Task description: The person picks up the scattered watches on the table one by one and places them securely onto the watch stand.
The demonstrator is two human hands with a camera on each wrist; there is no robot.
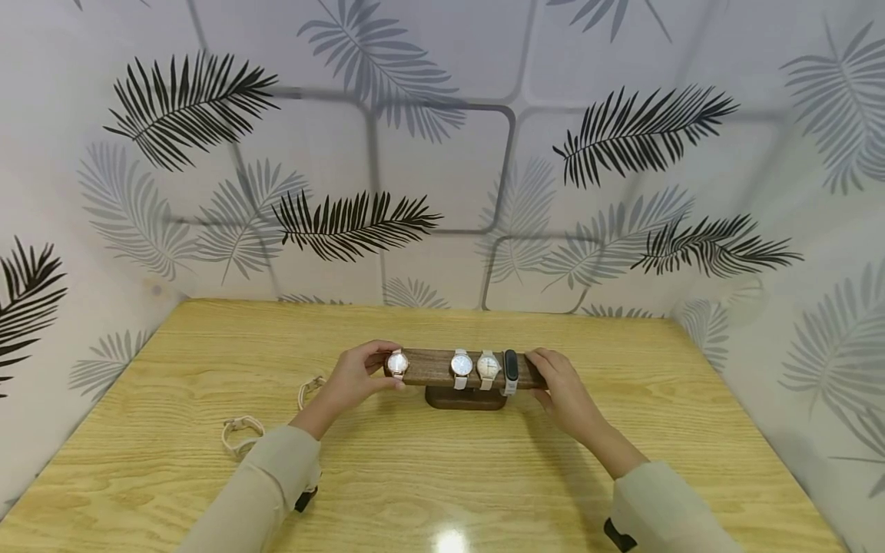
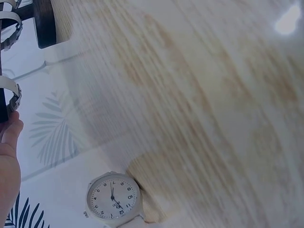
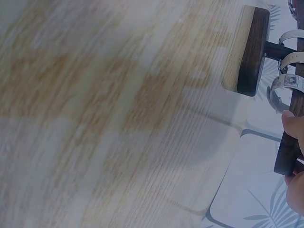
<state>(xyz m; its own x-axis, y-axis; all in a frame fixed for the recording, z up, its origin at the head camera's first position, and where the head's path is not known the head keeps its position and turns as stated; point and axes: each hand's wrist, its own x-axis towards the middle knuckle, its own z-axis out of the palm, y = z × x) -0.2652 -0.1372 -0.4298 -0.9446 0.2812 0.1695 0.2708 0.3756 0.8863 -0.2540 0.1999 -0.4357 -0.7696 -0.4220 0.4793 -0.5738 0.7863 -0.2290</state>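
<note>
A dark wooden watch stand (image 1: 429,369) rests on the table, its long bar raised above a rounded base (image 1: 465,398). My left hand (image 1: 351,378) grips the bar's left end, thumb in front beside a watch with a pale strap (image 1: 397,363). At the opposite end, my right hand (image 1: 567,393) holds the bar, with its thumb (image 3: 292,124) below the nearest strap. Between the hands are two white-faced watches, one left (image 1: 462,364) and one right (image 1: 488,365), then a fitness band (image 1: 511,364) with a black face and light strap.
Two loose watches lie left of the stand, one close to my left forearm (image 1: 242,435) and another partly behind my left wrist (image 1: 309,392). One shows a white dial (image 2: 113,197) in the left wrist view. A leaf-patterned wall covering (image 1: 442,269) borders the wooden table (image 1: 415,476).
</note>
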